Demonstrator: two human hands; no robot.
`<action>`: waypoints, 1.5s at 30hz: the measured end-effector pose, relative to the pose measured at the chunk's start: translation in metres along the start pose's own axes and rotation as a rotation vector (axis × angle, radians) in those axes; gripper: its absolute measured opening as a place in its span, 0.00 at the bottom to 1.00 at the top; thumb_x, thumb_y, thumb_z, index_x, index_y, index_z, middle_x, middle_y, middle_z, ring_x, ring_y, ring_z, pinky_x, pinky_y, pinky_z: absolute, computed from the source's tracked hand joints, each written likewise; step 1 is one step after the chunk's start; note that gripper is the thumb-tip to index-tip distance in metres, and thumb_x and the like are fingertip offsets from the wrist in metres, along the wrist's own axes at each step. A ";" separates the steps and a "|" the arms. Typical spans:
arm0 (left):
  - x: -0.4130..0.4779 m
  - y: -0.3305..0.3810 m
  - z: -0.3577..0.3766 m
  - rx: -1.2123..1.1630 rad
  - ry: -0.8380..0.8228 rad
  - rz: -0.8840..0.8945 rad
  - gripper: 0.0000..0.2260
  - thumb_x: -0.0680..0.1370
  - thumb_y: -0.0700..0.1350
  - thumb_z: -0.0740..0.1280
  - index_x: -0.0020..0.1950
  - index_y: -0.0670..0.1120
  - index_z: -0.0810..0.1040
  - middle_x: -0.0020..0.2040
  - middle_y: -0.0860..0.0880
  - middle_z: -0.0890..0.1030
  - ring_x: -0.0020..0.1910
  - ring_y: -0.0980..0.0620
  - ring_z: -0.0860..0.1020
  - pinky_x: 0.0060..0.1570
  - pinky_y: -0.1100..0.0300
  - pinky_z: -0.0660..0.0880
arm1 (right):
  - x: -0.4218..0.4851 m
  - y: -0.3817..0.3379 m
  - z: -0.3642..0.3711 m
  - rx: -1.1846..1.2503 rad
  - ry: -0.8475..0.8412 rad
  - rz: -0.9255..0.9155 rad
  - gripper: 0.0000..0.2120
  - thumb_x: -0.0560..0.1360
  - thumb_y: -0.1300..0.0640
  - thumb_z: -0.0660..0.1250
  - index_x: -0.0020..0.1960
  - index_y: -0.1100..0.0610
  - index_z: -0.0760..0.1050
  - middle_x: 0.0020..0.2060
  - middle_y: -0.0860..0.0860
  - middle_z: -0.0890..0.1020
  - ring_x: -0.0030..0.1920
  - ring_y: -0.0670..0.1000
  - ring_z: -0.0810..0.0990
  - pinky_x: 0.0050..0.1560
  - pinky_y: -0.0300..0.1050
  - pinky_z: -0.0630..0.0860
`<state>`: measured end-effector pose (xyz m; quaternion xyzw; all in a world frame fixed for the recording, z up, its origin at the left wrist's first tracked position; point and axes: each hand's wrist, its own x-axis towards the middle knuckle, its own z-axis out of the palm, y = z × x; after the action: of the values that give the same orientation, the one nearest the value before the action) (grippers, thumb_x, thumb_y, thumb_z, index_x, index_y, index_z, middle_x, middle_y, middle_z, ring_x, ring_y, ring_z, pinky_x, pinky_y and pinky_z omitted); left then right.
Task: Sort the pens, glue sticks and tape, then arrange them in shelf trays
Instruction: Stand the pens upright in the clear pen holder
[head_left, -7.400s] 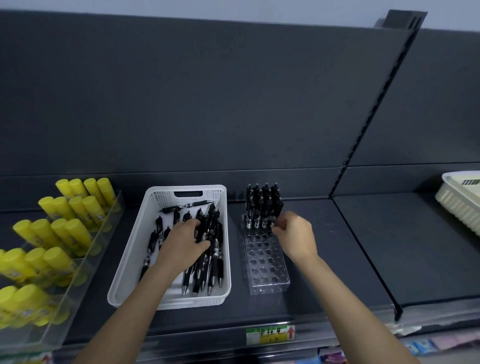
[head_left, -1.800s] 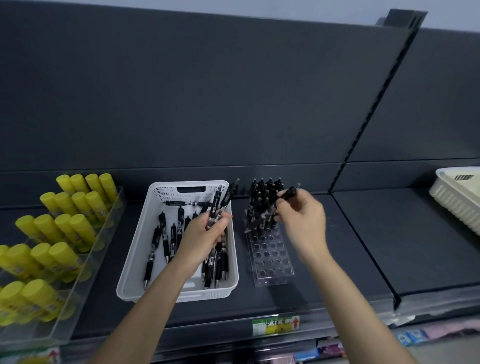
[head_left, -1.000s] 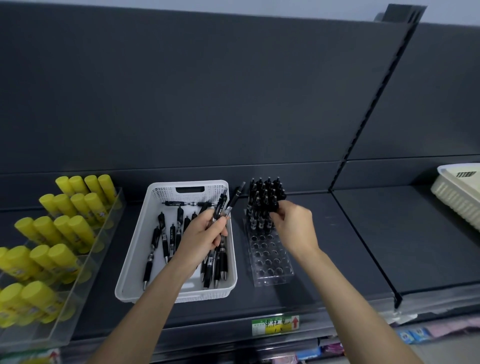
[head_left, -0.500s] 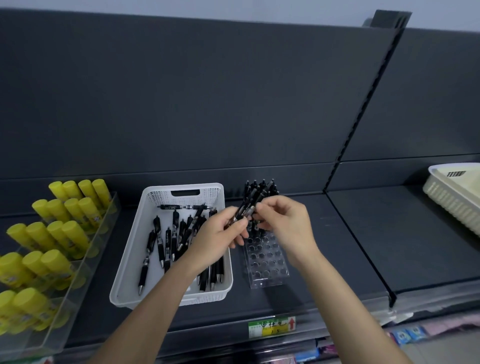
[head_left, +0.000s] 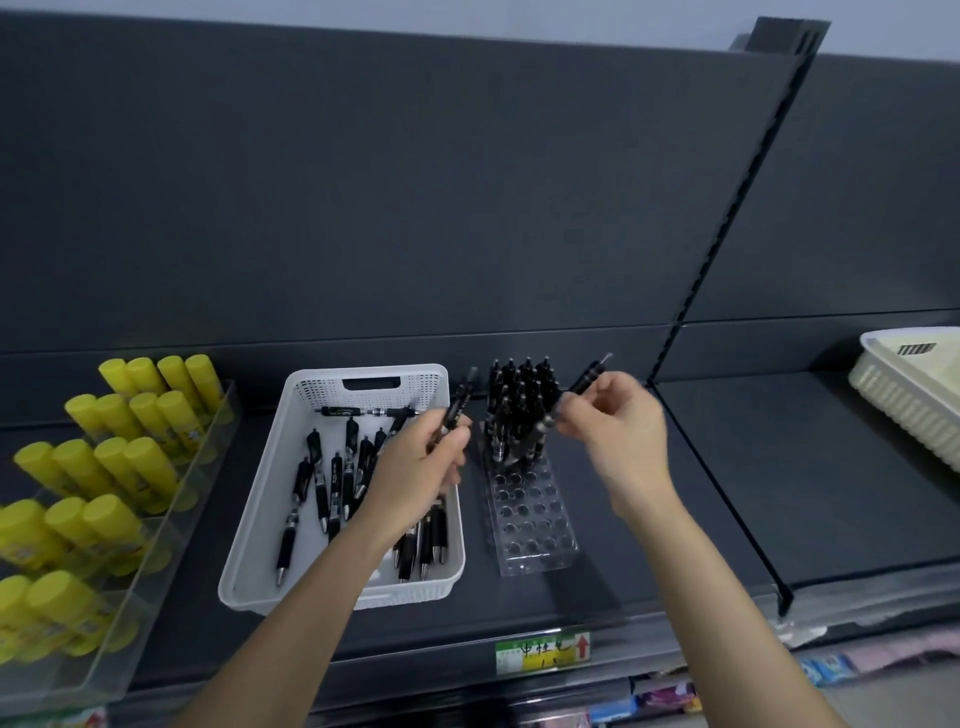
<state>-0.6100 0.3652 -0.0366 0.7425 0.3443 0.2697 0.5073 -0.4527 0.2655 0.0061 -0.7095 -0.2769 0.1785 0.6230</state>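
A white basket (head_left: 260, 519) on the dark shelf holds several loose black pens (head_left: 332, 483). To its right stands a clear pen rack (head_left: 530, 525) with holes; its far rows are filled with upright black pens (head_left: 519, 400). My left hand (head_left: 415, 467) hovers over the basket's right side and grips a black pen (head_left: 460, 400) that points up. My right hand (head_left: 618, 431) is above the rack and pinches another black pen (head_left: 584, 379), tilted up to the right.
A clear tiered tray (head_left: 171, 499) of yellow glue sticks (head_left: 114, 452) fills the left. A cream basket (head_left: 914, 395) sits at the far right on the neighbouring shelf, past a raised divider (head_left: 727, 504). A price label (head_left: 543, 652) marks the shelf's front edge.
Half a second ago both hands met over the rack's far rows. They have drawn apart: my right hand has taken one pen to the right, my left keeps another.
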 end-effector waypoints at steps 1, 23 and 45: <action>0.000 -0.002 -0.002 0.047 0.028 -0.009 0.09 0.81 0.47 0.60 0.52 0.43 0.77 0.32 0.51 0.74 0.27 0.56 0.71 0.31 0.61 0.69 | 0.003 0.002 -0.005 -0.156 0.043 -0.046 0.08 0.72 0.63 0.68 0.38 0.56 0.71 0.33 0.49 0.79 0.35 0.46 0.77 0.39 0.37 0.75; -0.004 -0.007 -0.006 -0.016 -0.022 -0.027 0.10 0.80 0.39 0.60 0.53 0.52 0.77 0.37 0.50 0.78 0.32 0.61 0.74 0.37 0.67 0.73 | 0.008 0.051 0.003 -0.718 -0.055 -0.222 0.07 0.76 0.59 0.68 0.50 0.63 0.76 0.42 0.55 0.80 0.42 0.53 0.79 0.41 0.43 0.75; 0.001 -0.022 -0.008 0.278 -0.079 -0.013 0.24 0.77 0.43 0.68 0.73 0.48 0.66 0.61 0.52 0.70 0.58 0.57 0.72 0.62 0.59 0.70 | -0.008 0.014 0.018 -0.271 -0.052 -0.158 0.06 0.73 0.59 0.70 0.42 0.59 0.74 0.35 0.49 0.81 0.40 0.50 0.80 0.42 0.39 0.77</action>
<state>-0.6208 0.3763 -0.0548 0.8134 0.3627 0.1869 0.4146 -0.4674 0.2733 -0.0109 -0.7582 -0.3697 0.1082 0.5261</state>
